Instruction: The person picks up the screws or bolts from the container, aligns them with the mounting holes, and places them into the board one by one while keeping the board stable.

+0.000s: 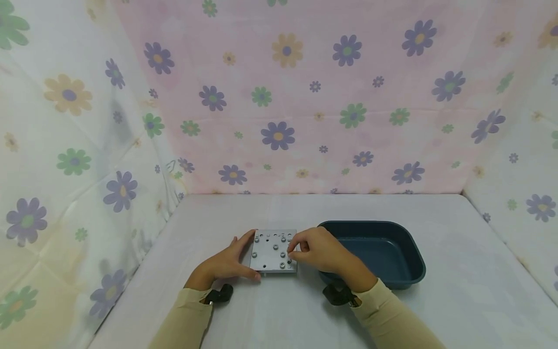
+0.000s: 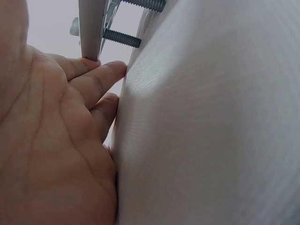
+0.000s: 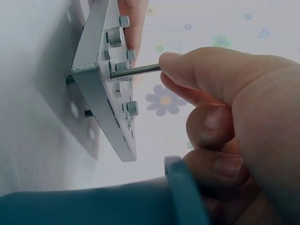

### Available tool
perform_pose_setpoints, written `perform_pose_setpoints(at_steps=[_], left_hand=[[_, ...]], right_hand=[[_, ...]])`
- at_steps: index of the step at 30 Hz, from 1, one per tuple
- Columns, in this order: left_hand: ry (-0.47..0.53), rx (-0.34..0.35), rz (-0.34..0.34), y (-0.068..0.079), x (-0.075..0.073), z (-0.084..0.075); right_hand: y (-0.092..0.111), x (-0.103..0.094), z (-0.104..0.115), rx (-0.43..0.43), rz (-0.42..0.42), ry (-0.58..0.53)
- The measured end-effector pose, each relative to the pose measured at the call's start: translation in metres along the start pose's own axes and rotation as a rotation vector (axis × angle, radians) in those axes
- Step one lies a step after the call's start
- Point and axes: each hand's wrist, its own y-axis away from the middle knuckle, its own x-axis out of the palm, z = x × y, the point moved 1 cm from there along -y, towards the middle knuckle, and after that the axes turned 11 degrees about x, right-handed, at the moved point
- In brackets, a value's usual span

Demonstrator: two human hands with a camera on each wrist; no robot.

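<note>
A silver metal plate (image 1: 268, 258) with holes and several socket-head screws lies in front of me, its screw ends poking out underneath. My left hand (image 1: 227, 261) holds the plate at its left side, thumb by the near edge and a finger at the far left corner. Between thumb and finger, my right hand (image 1: 320, 249) pinches a thin threaded screw (image 3: 138, 71), its head hidden by the fingertips. The screw's tip is at a hole near the plate's right edge. In the left wrist view, a threaded shank (image 2: 123, 38) sticks out below the plate, close to the tabletop.
Right of the plate stands a dark blue plastic bin (image 1: 379, 259), partly behind my right hand and forearm. A white cloth covers the table (image 1: 244, 213). Flower-patterned curtains (image 1: 305, 121) enclose the back and both sides.
</note>
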Motion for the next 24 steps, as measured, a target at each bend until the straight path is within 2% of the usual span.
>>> perform_pose_setpoints(at_steps=[7,14,24], left_hand=[[-0.003,0.001,0.012,-0.0045,0.0007,0.0019],[-0.014,-0.02,0.01,-0.001,-0.0007,0.0053],[-0.01,-0.021,0.018,-0.0017,-0.0007,0.0015]], right_hand=[[0.001,-0.0011,-0.0016,0.008,-0.018,-0.008],[0.0,0.0022,0.001,0.013,-0.015,0.014],[0.0022,0.0001,0.0036,0.018,-0.023,0.016]])
